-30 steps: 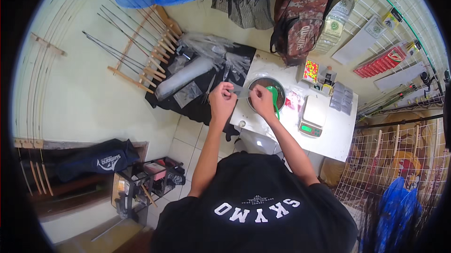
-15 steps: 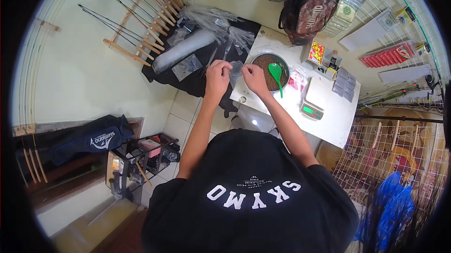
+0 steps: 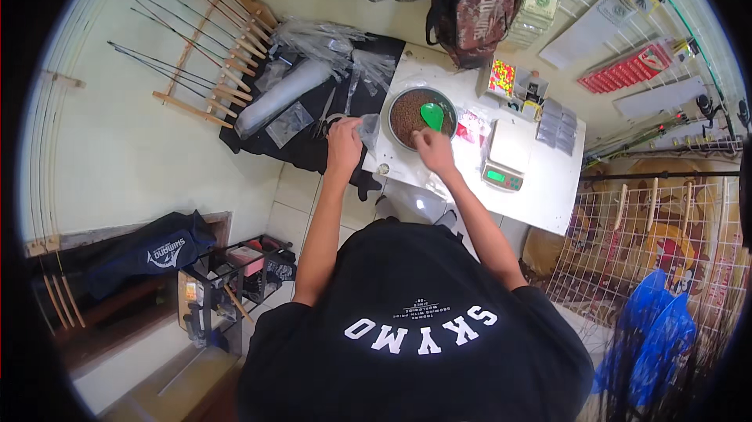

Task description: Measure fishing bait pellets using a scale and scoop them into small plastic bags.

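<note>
- Two hands: one left hand (image 3: 343, 140), one right hand (image 3: 433, 149) — mid-frame
- One bowl (image 3: 391, 125), mid-frame
- One green spoon (image 3: 432, 115) — mid-frame
- One scale (image 3: 507, 148), right of centre
- One table (image 3: 560, 195), centre-right
- One backpack (image 3: 479, 19), top, right of centre

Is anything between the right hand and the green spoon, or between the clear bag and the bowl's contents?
Nothing visible stands between the right hand and the green spoon; whether it grips the handle is hidden. Between the clear bag in the left hand and the brown granules, only the left side of the bowl stands.
</note>
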A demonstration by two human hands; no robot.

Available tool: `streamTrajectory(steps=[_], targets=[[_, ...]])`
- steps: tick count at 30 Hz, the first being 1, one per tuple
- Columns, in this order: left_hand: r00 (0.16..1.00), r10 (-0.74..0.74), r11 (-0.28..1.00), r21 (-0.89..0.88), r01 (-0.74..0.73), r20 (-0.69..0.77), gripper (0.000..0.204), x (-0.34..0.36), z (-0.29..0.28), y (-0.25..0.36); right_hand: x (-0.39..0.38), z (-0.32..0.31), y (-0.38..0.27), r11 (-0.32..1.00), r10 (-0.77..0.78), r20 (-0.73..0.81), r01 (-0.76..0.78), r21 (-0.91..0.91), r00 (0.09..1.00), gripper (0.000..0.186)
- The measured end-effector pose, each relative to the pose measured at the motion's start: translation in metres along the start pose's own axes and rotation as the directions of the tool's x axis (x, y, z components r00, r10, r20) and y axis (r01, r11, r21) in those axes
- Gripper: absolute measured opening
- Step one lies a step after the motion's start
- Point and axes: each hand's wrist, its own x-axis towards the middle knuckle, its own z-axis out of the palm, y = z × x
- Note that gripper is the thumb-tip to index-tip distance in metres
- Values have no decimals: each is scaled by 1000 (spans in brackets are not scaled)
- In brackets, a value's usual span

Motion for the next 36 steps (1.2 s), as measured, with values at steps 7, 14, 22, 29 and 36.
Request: streamTrajectory(steps=[7,14,22,29,36], targets=[[992,-117,989,-96,112,-41,16,16,-10,5,-11,-11,51,933,-14,-278,-88,-350,961,36],[980,-189,976,-124,180,-68,25,20,-29,5,-8,-6,72,948,143,-135,-175,-267,980,32],[986,-139,989,-57,134,-96,28,23,-74,-3,0,-39,38,880,56,-131,-111,-461,990,23],[995,-97,992,-87,95,-26,27,19,-64,-9,-6,-60,0,760,70,-162,-158,-630,984,17],[991,-74,991,-106,86,109,24,7,-19,-15,-4,-40,17,726,203,-133,-241,-644,970,20]])
